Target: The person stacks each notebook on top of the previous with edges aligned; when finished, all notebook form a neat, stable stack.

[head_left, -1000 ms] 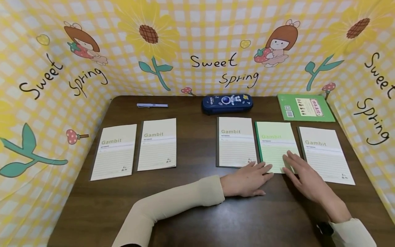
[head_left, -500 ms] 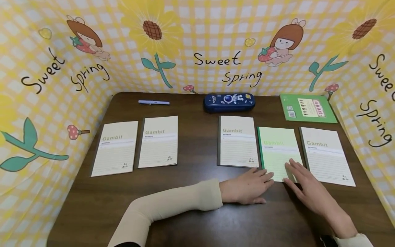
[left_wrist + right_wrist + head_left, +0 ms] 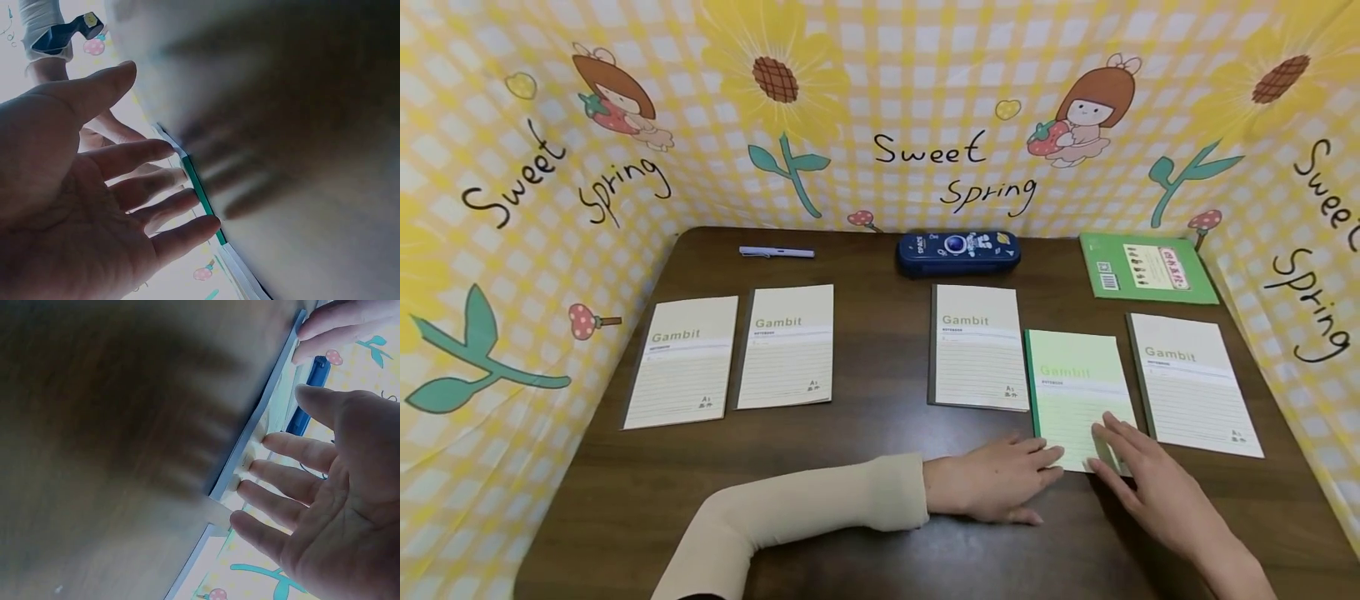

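A pale green notebook [image 3: 1078,392] with a darker green spine lies flat between two cream ones, set nearer the front edge than they are. My left hand [image 3: 1000,479] touches its lower left corner with straight fingers. On its lower right part rest the fingertips of my right hand [image 3: 1150,475]. The left wrist view shows the left fingertips [image 3: 209,224] along the green spine [image 3: 199,190]. In the right wrist view, the right fingertips [image 3: 244,487] press on top near the lower edge. Beside it lie a cream notebook [image 3: 976,350] on the left and another cream notebook [image 3: 1195,387] on the right.
Two more cream notebooks lie at the left, one outer notebook [image 3: 681,367] and one inner notebook [image 3: 786,350]. Along the back are a lilac pen [image 3: 777,252], a dark blue pencil case [image 3: 958,254] and a green book [image 3: 1150,268]. A checked cloth [image 3: 925,83] rises behind the table.
Both hands have slid the pale green notebook towards the table's front edge, out from between its cream neighbours. The other notebooks have stayed in place.
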Demonstrator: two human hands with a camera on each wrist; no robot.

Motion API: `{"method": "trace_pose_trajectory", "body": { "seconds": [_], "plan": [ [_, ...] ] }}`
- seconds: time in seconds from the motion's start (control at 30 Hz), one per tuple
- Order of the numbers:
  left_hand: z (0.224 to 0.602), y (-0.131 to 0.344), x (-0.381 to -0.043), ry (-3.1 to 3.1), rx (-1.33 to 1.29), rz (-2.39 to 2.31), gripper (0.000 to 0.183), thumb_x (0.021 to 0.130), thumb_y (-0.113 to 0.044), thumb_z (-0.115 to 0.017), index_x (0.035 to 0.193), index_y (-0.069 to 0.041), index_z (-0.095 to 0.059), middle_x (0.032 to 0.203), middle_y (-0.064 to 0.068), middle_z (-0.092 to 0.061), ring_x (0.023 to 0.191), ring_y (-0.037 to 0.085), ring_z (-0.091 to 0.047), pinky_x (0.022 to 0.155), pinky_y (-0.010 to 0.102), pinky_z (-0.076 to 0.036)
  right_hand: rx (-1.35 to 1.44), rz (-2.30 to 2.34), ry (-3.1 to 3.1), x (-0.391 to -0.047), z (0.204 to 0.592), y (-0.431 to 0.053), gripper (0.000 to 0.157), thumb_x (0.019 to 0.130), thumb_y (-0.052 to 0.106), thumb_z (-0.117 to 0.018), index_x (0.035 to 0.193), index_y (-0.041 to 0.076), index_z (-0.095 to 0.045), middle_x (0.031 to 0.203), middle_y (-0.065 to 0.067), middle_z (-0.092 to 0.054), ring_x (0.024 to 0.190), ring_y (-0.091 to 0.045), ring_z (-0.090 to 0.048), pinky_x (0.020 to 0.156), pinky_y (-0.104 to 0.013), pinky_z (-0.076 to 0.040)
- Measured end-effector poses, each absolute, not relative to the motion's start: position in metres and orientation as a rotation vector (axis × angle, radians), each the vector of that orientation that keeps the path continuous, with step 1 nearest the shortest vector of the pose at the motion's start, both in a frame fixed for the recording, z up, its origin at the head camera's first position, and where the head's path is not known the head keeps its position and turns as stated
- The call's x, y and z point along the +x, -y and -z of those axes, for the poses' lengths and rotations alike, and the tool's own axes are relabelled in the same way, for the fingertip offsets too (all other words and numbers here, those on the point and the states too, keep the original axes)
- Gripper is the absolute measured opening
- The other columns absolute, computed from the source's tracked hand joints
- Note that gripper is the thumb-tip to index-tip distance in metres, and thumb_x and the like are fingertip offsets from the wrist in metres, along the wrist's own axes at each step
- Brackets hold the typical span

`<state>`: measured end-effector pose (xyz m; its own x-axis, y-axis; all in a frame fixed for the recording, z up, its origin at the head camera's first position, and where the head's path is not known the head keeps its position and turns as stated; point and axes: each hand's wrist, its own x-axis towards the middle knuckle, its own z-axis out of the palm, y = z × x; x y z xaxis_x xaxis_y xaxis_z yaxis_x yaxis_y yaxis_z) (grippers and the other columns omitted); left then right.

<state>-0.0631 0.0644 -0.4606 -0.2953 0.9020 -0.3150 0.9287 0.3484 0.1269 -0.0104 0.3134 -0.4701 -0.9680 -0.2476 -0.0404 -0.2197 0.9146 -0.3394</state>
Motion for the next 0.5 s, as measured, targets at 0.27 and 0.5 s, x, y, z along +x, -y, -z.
{"method": "trace_pose_trajectory", "body": {
  "seconds": [0.27, 0.5],
  "plan": [
    [0.463, -0.058, -0.069, -2.251, 1.476, -0.408, 0.072, 0.106, -0.055, -0.052, 0.165, -0.022, -0.030, 0.170, 0.003, -0.035, 0.154, 0.017, -0.037, 0.125, 0.025, -0.034, -0.292, 0.655, -3.073, -0.012, 0.468, -0.316, 0.048, 0.100, 0.027, -0.072, 0.137, -0.002, -0.062, 0.145, -0.033, -0.056, 0.128, -0.056, -0.056, 0.092, -0.072, -0.049],
    [0.466, -0.043, -0.072, -2.170, 0.917, -1.076, 0.062, 0.103, -0.043, -0.065, 0.153, -0.011, -0.050, 0.141, 0.007, -0.061, 0.122, 0.010, -0.063, 0.095, 0.013, -0.050, 0.068, 0.848, -3.100, -0.008, 0.465, -0.327, 0.043, 0.098, 0.019, -0.073, 0.131, -0.007, -0.064, 0.126, -0.036, -0.065, 0.103, -0.051, -0.071, 0.073, -0.051, -0.061]
  ]
}}
